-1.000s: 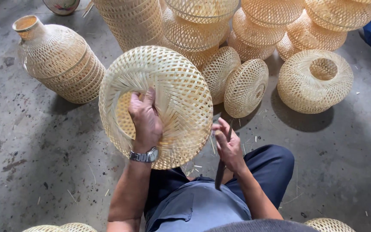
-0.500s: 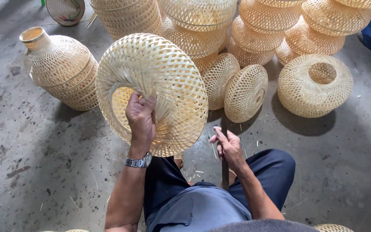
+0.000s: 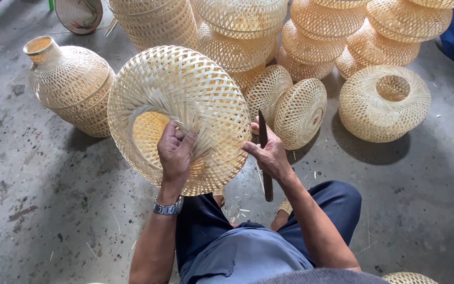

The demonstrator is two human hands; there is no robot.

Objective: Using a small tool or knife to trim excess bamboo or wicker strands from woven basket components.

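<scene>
Left hand (image 3: 175, 151) fingers closed on the woven basket (image 3: 179, 118) rim to steady it on edge, while right hand (image 3: 269, 152) fingers grip a dark knife (image 3: 265, 158) beside its weave.

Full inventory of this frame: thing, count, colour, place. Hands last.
woven bamboo shade: 1, pale straw, centre, held up off the floor
dark tool: 1, dark brown, long and narrow, at the shade's right edge
vase-shaped woven shade: 1, straw, on the floor at left
round woven shade with top hole: 1, straw, on the floor at right
small woven shades: 2, straw, leaning just behind the held one
stacked woven shades: many, exact count unclear, straw, along the top
concrete floor: grey, stained, with scattered slivers
wristwatch: 1, silver, on the left wrist
left hand: gripping the held shade's inner rim strips
right hand: holding the dark tool at the shade's edge
</scene>
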